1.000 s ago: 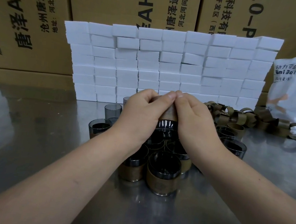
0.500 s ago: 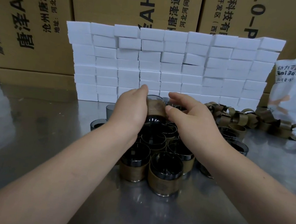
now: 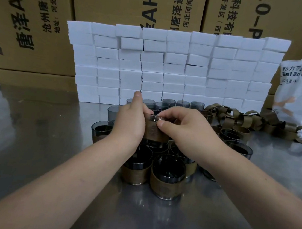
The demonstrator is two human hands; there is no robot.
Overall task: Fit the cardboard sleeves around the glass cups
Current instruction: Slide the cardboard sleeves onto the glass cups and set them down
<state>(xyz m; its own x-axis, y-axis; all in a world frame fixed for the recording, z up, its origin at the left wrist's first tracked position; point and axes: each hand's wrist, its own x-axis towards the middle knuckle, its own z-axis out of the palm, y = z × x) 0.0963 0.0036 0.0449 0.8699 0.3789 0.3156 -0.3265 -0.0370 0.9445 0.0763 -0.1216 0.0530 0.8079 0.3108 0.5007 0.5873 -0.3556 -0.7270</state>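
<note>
Brown cardboard sleeve (image 3: 154, 133) going onto a smoky glass cup (image 3: 155, 117), held over the finished cups (image 3: 167, 177) on the steel worktop (image 3: 33, 140).
Head view: the sleeve is best eased down evenly and square, I judge, without squeezing hard. The left hand (image 3: 129, 125) grips the cup's side, fingers wrapped round it; the right hand (image 3: 184, 128) pinches the sleeve's upper edge between thumb and fingers.

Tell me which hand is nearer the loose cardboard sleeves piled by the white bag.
Right. The right hand pinches the held cup, left of the loose sleeves; the left hand grips that cup's other side, farther from them.
</note>
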